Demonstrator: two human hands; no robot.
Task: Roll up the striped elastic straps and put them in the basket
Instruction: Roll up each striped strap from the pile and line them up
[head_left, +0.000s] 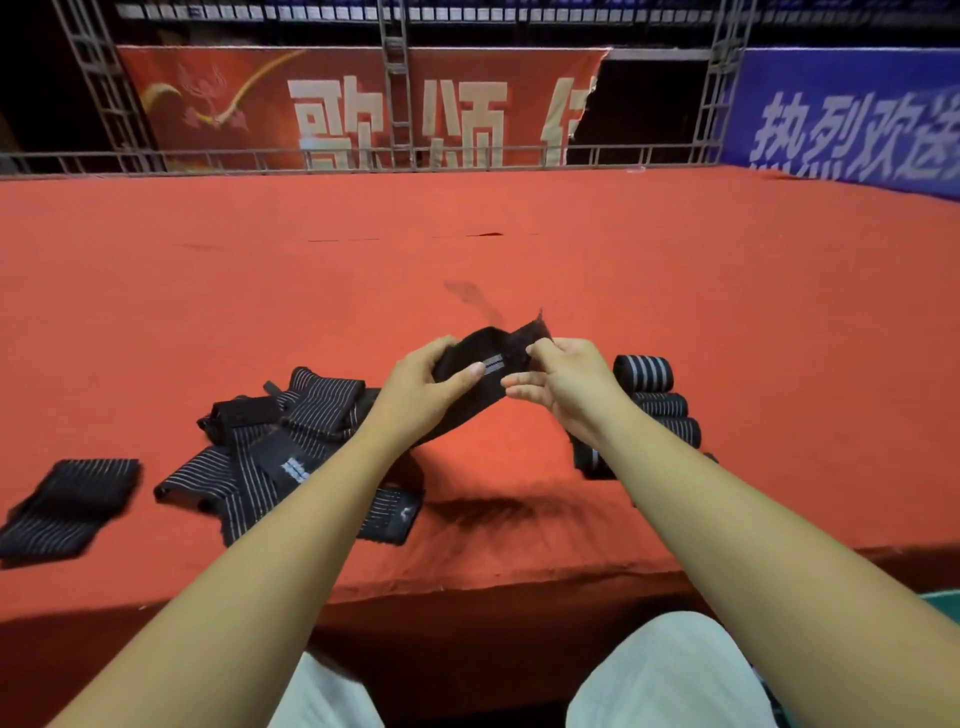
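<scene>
- The left hand (434, 379) pinches a black striped elastic strap (480, 374) between thumb and fingers, holding it in the air above the red desk (467, 249).
- The right hand (561, 382) pinches the strap's free end, fingertips closed on the frayed-looking tip that sticks up just beyond both hands.
- The held strap's long axis runs from that raised end down and toward the person's left, passing under the left wrist; its tail trails to the desk near the pile of unrolled straps (280, 431).
- The end to start rolling from sits between the two hands, touching both; the right hand is on the very tip, so I judge it the one to turn the first fold while the left feeds the length.
- A rolled strap (644, 371) lies on the desk just right of the right hand, with more rolls stacked nearer the person behind the right forearm.
- One more flat strap (67, 504) lies apart at the far left.
- No basket shows in this view, so I cannot tell which way the finished rolls must go.
</scene>
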